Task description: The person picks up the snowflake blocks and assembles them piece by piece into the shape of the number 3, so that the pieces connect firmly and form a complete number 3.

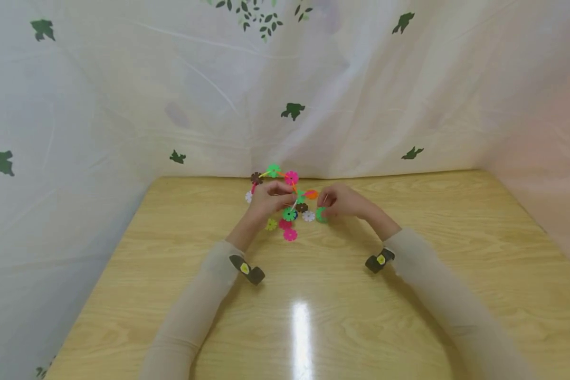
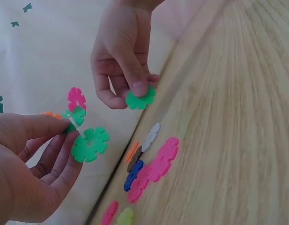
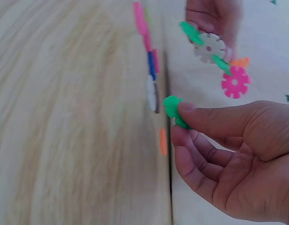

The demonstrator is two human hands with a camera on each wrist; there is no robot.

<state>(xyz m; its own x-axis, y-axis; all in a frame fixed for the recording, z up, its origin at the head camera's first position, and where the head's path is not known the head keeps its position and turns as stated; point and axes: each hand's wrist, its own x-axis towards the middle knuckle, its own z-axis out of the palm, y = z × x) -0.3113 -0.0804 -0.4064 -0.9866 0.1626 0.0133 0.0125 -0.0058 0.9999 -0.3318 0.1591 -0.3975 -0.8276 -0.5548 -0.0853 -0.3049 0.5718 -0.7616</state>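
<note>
My left hand [image 1: 266, 200] pinches a chain of slotted flower-shaped plastic discs by its white disc [image 3: 210, 48]. A green disc [image 2: 90, 144] sits at this end of the chain, with another green disc [image 3: 221, 64] and a pink disc [image 3: 235, 82] on the white disc's other side. In the head view the chain curves behind the left hand through a green disc [image 1: 273, 170] and a brown disc [image 1: 256, 178]. To its right, my right hand [image 1: 344, 201] holds a single green disc [image 3: 176, 111] between thumb and fingers, apart from the chain.
Several loose discs lie on the wooden table [image 1: 180, 253] below the hands, among them pink [image 1: 290, 234], yellow-green [image 1: 271, 225], white [image 1: 308, 216] and blue [image 2: 133, 176] ones. A pale curtain [image 1: 351, 121] with dark green prints hangs along the table's far edge.
</note>
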